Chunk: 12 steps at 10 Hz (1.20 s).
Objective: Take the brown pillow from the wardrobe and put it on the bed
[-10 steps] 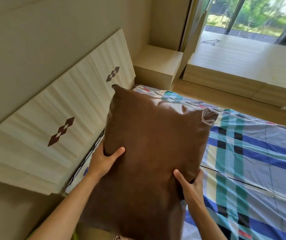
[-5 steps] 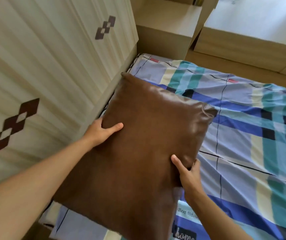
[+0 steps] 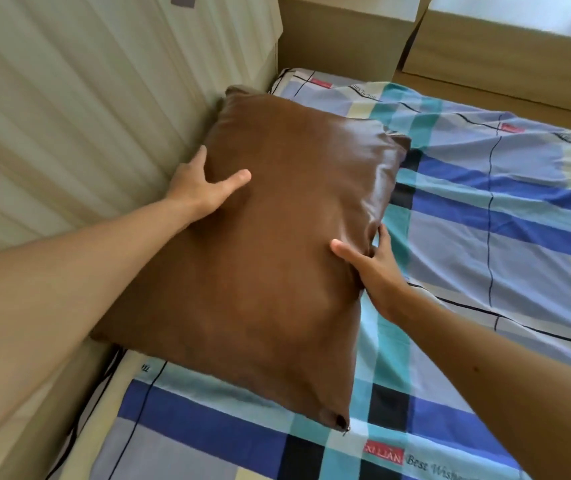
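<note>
A shiny brown pillow [image 3: 277, 244] lies on the bed [image 3: 485, 237], which has a blue, teal and cream checked sheet. Its long left edge rests against the headboard. My left hand [image 3: 204, 188] grips the pillow's left edge, thumb on top and fingers tucked behind it. My right hand [image 3: 370, 268] holds the right edge the same way, thumb pressed into the top face. A small zip pull shows at the pillow's near corner.
A cream ribbed headboard [image 3: 104, 98] with dark brown diamond marks runs along the left. A low wooden bedside cabinet [image 3: 343, 32] stands past the head corner, and a raised wooden platform [image 3: 505, 46] runs along the far side of the bed.
Both hands have lowered the pillow from mid-air onto the sheet beside the headboard. The view has tilted down and closer to the bed.
</note>
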Each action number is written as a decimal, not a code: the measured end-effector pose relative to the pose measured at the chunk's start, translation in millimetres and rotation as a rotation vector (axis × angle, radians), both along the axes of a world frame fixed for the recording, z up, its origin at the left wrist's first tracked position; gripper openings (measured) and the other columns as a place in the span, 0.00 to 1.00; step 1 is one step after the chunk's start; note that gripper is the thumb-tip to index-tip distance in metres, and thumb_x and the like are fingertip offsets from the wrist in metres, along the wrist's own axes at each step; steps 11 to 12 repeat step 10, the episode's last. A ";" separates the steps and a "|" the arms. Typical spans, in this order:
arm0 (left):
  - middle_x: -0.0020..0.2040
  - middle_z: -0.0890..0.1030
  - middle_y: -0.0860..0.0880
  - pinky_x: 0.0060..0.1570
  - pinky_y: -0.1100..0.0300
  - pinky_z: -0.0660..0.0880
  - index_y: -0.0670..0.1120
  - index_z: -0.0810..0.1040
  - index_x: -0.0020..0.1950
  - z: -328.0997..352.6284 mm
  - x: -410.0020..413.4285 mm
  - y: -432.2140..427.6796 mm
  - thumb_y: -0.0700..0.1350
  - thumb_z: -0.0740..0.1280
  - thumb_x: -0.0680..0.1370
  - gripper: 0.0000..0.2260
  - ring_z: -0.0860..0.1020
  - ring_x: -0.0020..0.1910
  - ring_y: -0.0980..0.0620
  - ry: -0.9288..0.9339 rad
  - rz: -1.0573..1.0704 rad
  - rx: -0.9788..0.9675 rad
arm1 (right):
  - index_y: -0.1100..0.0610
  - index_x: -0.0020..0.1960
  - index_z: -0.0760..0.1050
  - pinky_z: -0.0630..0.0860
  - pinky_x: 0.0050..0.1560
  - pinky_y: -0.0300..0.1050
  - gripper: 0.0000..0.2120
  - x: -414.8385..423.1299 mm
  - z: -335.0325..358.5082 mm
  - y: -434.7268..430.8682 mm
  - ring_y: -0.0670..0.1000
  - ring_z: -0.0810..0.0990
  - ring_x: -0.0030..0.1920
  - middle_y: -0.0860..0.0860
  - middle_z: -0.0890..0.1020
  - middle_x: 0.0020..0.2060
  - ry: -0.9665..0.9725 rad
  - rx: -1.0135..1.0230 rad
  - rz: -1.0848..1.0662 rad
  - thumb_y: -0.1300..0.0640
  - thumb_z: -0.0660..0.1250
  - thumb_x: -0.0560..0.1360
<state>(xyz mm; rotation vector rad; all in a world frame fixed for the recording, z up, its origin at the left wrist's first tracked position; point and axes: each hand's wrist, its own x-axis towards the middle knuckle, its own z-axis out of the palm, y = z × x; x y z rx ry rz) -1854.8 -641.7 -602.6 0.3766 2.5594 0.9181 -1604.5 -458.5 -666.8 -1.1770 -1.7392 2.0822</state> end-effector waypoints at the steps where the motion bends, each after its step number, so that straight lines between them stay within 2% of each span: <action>1: 0.85 0.51 0.43 0.78 0.35 0.51 0.56 0.49 0.84 -21.3 34.2 -7.1 0.81 0.60 0.63 0.56 0.51 0.83 0.40 0.165 -0.117 -0.289 | 0.43 0.84 0.48 0.74 0.74 0.55 0.68 -7.1 -11.2 -1.0 0.52 0.80 0.69 0.50 0.76 0.74 -0.042 0.052 0.022 0.41 0.86 0.57; 2: 0.85 0.45 0.44 0.74 0.27 0.46 0.59 0.45 0.83 -35.8 55.2 -11.6 0.84 0.52 0.62 0.55 0.43 0.83 0.38 0.231 -0.147 -0.365 | 0.48 0.85 0.48 0.70 0.77 0.53 0.64 -11.8 -14.4 -0.7 0.51 0.77 0.72 0.50 0.74 0.77 -0.111 0.159 0.072 0.41 0.85 0.62; 3: 0.85 0.44 0.44 0.73 0.25 0.46 0.60 0.43 0.83 -43.8 49.8 -9.6 0.84 0.51 0.64 0.53 0.43 0.83 0.37 0.226 -0.165 -0.400 | 0.52 0.86 0.43 0.61 0.79 0.47 0.62 -15.8 -11.2 -4.4 0.51 0.68 0.79 0.50 0.64 0.82 -0.209 0.395 0.076 0.41 0.82 0.68; 4: 0.85 0.44 0.44 0.73 0.25 0.46 0.61 0.42 0.83 -49.3 47.3 -7.5 0.85 0.50 0.63 0.54 0.43 0.83 0.37 0.224 -0.185 -0.436 | 0.47 0.86 0.43 0.49 0.81 0.62 0.53 -16.4 -5.2 -14.5 0.53 0.52 0.84 0.51 0.51 0.85 -0.292 0.872 0.137 0.39 0.75 0.74; 5: 0.85 0.43 0.45 0.74 0.26 0.46 0.61 0.42 0.83 -50.4 48.2 -9.5 0.86 0.49 0.62 0.54 0.42 0.83 0.37 0.224 -0.189 -0.447 | 0.43 0.86 0.47 0.49 0.82 0.68 0.38 -14.6 -3.8 -19.1 0.53 0.44 0.85 0.49 0.46 0.86 -0.296 0.941 0.341 0.39 0.62 0.82; 6: 0.85 0.41 0.45 0.74 0.26 0.44 0.61 0.40 0.83 -45.6 52.8 -7.5 0.85 0.49 0.62 0.55 0.41 0.83 0.37 0.211 -0.199 -0.473 | 0.42 0.85 0.46 0.49 0.82 0.65 0.37 -13.5 -0.8 -13.2 0.52 0.44 0.85 0.47 0.45 0.86 -0.376 0.885 0.416 0.35 0.58 0.83; 7: 0.85 0.41 0.44 0.75 0.28 0.46 0.60 0.40 0.83 -31.2 59.4 -5.0 0.83 0.53 0.65 0.53 0.41 0.83 0.37 0.188 -0.199 -0.492 | 0.44 0.86 0.47 0.50 0.82 0.63 0.40 -15.9 12.5 -9.2 0.53 0.45 0.85 0.50 0.46 0.86 -0.440 0.826 0.464 0.34 0.61 0.81; 8: 0.85 0.45 0.43 0.77 0.32 0.50 0.57 0.44 0.84 -13.4 75.0 -8.4 0.78 0.59 0.71 0.49 0.45 0.83 0.38 0.183 -0.196 -0.470 | 0.51 0.86 0.49 0.56 0.80 0.55 0.42 -13.2 32.0 -8.3 0.55 0.54 0.84 0.52 0.53 0.86 -0.482 0.786 0.493 0.38 0.65 0.80; 9: 0.83 0.56 0.42 0.75 0.38 0.60 0.54 0.50 0.84 11.3 100.9 -15.5 0.70 0.66 0.74 0.45 0.57 0.81 0.38 0.183 -0.175 -0.349 | 0.55 0.86 0.49 0.58 0.80 0.52 0.44 -5.5 62.2 -6.0 0.55 0.57 0.84 0.53 0.57 0.85 -0.497 0.771 0.516 0.44 0.69 0.80; 10: 0.78 0.67 0.42 0.71 0.46 0.66 0.51 0.56 0.84 38.2 134.8 -19.8 0.61 0.70 0.76 0.41 0.68 0.76 0.41 0.161 -0.176 -0.105 | 0.56 0.85 0.54 0.62 0.79 0.53 0.42 6.2 95.4 -7.8 0.56 0.63 0.81 0.56 0.62 0.83 -0.437 0.768 0.511 0.48 0.71 0.79; 12: 0.78 0.67 0.42 0.71 0.46 0.66 0.51 0.56 0.84 38.2 134.8 -19.8 0.61 0.70 0.76 0.41 0.68 0.76 0.41 0.161 -0.176 -0.105 | 0.56 0.85 0.54 0.62 0.79 0.53 0.42 6.2 95.4 -7.8 0.56 0.63 0.81 0.56 0.62 0.83 -0.437 0.768 0.511 0.48 0.71 0.79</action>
